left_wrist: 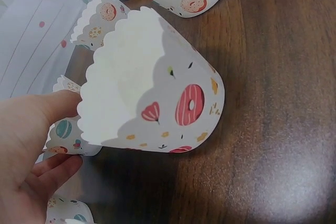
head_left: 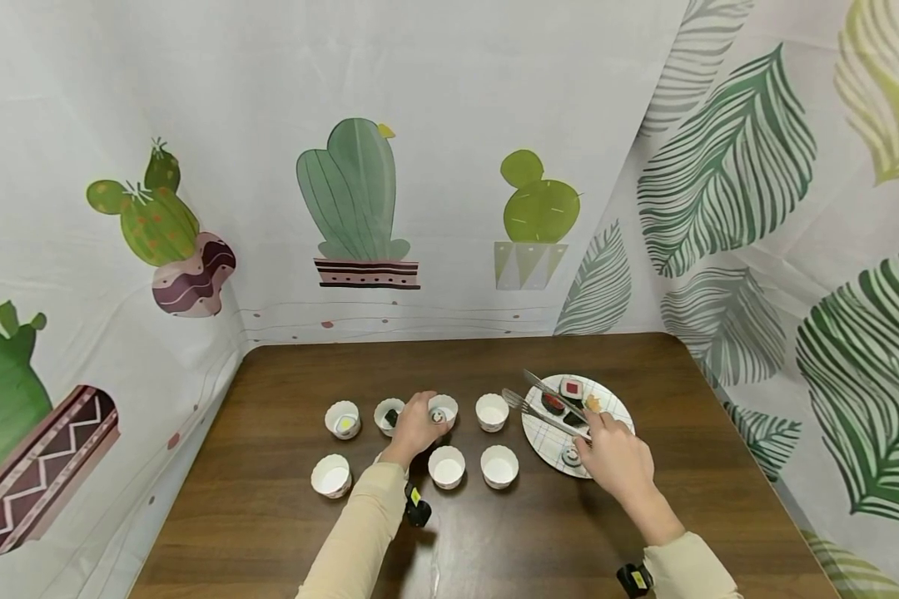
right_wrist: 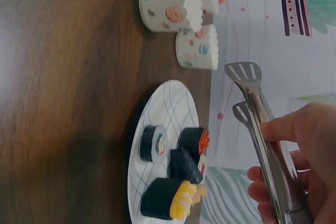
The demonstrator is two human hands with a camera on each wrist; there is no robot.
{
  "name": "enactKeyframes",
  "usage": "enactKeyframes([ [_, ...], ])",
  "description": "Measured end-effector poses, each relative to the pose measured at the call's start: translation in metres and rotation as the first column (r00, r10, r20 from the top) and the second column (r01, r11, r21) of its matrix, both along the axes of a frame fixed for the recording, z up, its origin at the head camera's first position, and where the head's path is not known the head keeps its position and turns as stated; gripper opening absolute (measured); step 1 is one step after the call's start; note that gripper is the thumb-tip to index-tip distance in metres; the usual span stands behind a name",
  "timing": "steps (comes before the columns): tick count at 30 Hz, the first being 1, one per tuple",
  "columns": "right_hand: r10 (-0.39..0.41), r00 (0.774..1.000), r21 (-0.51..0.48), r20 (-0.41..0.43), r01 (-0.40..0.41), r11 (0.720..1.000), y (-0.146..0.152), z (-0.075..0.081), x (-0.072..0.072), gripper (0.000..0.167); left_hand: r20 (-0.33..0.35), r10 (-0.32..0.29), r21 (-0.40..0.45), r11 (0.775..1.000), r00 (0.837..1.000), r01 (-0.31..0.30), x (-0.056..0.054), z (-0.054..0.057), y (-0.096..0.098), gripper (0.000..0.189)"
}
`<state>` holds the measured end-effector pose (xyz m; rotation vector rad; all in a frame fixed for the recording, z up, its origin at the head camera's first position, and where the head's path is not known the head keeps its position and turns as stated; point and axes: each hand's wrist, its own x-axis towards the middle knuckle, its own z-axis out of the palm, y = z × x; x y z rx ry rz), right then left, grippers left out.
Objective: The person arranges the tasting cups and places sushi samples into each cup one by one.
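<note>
Fingers (right_wrist: 258, 192) of the right hand (head_left: 616, 456) curl round tongs (right_wrist: 273, 163).

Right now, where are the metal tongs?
In the head view, the metal tongs are right of centre, held in the person's right hand over the plate, which sits right of the white cups.

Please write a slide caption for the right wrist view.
Right hand grips metal tongs near a plate of sushi pieces.

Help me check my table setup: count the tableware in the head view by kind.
Cups: 7 (the left sleeve may hide another)
Plates: 1
Pairs of tongs: 1
Total in sight: 9
</note>
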<state>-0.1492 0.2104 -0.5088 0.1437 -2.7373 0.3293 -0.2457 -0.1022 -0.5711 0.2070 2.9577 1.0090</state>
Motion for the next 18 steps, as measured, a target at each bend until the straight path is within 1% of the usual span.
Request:
enactKeyframes([
  [6,-0.008,1.0,0.01,-0.021,0.008,1.0,0.011,-0.001,-0.002,0.04,-0.003,0.003,0.006,1.0,1.0,-0.003,0.0,0.0,0.0,0.063],
  [11,-0.022,1.0,0.001,0.0,0.022,1.0,0.018,-0.002,-0.002,0.037,0.008,0.01,0.003,1.0,1.0,-0.01,0.0,0.001,0.0,0.063],
  [18,-0.046,0.999,0.018,0.021,0.046,0.999,0.022,-0.004,-0.001,0.036,0.007,0.007,0.006,1.0,1.0,-0.007,0.0,0.0,0.0,0.063],
])
